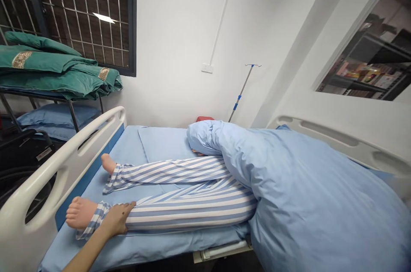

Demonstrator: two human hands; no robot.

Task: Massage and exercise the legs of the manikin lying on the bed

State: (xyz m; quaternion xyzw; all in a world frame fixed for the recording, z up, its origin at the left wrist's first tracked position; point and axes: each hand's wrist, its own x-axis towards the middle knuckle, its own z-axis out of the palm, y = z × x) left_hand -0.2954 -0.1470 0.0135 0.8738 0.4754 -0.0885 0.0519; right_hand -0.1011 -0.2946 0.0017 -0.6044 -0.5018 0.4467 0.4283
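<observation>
A figure in blue-and-white striped pyjama trousers (192, 212) lies on the bed, legs stretched toward the left end. Its bare feet (81, 213) look smooth; whether it is a person or a manikin I cannot tell. My left hand (118, 219) comes in from the lower left and grips the near lower leg just above the ankle, over the striped cloth. The fingers lie across the top and the thumb is on the near side. A bunched light-blue quilt (308, 190) covers the upper body. My right hand is out of view.
A cream footboard (19, 216) rises at the left and a headboard (334, 135) at the right. Behind the bed are a drip pole (244, 88) and a red object (204, 119). Folded green covers (54, 71) lie on a rack at left, above a dark wheelchair (27, 156).
</observation>
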